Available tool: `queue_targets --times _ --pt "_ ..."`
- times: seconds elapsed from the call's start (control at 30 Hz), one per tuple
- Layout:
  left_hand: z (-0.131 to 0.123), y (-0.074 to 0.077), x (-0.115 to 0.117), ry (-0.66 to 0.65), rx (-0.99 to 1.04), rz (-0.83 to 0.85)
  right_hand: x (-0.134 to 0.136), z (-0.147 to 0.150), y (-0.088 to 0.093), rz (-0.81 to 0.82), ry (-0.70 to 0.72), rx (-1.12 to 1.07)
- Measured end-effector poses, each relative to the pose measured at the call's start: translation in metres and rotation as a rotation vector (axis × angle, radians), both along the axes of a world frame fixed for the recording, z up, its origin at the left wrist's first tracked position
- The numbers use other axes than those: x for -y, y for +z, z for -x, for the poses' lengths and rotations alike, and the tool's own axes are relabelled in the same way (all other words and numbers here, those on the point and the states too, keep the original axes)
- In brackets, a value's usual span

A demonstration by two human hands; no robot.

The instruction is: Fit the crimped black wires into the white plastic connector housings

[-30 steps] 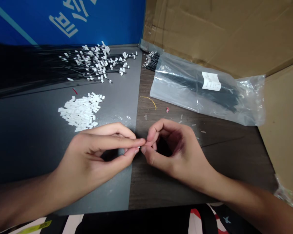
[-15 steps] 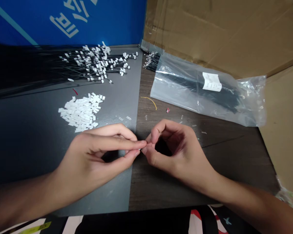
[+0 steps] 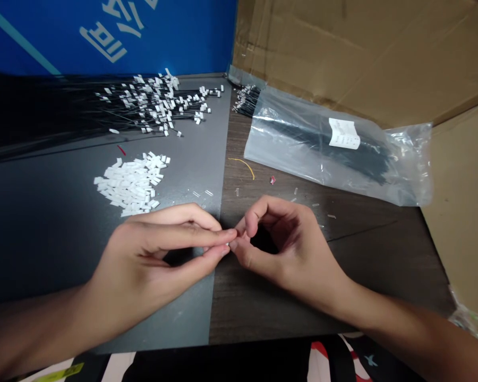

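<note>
At the seam between the grey mat and the dark wood, my two hands meet fingertip to fingertip. My left hand [image 3: 159, 244] is closed in a pinch on a small white connector housing [image 3: 227, 244], of which only a sliver shows. My right hand [image 3: 287, 244] is closed too, thumb and index finger pressed together at that housing. A thin black wire [image 3: 362, 232] runs out to the right from behind it; the end at the fingertips is hidden. Left of centre lies a pile of loose white connector housings [image 3: 131, 183].
Black wires with white connectors [image 3: 159, 103] lie at the back left. A clear plastic bag [image 3: 287, 154] of black wires lies at the back right, before a cardboard wall [image 3: 342, 53]. A blue panel [image 3: 175, 37] stands behind. Small clear scraps and a yellow strand [image 3: 245, 164] lie nearby.
Both hands keep the same pinch, with only a very slight shift of the fingertips. The whole view has moved a few pixels; nothing else differs.
</note>
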State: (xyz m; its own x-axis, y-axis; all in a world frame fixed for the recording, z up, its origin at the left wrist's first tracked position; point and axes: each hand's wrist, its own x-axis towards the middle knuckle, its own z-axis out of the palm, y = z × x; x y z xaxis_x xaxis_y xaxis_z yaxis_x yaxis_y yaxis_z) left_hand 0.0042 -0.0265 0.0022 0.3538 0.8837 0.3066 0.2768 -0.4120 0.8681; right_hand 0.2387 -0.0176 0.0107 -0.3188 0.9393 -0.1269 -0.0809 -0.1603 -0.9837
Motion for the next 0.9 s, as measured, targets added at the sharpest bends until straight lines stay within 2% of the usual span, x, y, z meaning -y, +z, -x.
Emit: queue_targets --times 0.2,0.4,0.7,0.9 --pt "-0.003 0.002 -0.001 0.016 0.001 0.008 -0.001 -0.001 0.0 -0.002 0.007 -0.021" --pt "-0.007 -0.004 0.002 0.11 0.133 0.12 -0.002 0.0 0.0 0.02 -0.002 -0.085" --pt "0.002 0.0 -0.004 0.017 0.14 0.118 -0.001 0.0 0.0 0.059 0.001 -0.117" --pt "0.001 0.008 -0.01 -0.039 0.1 0.082 -0.003 0.0 0.002 0.068 0.022 -0.111"
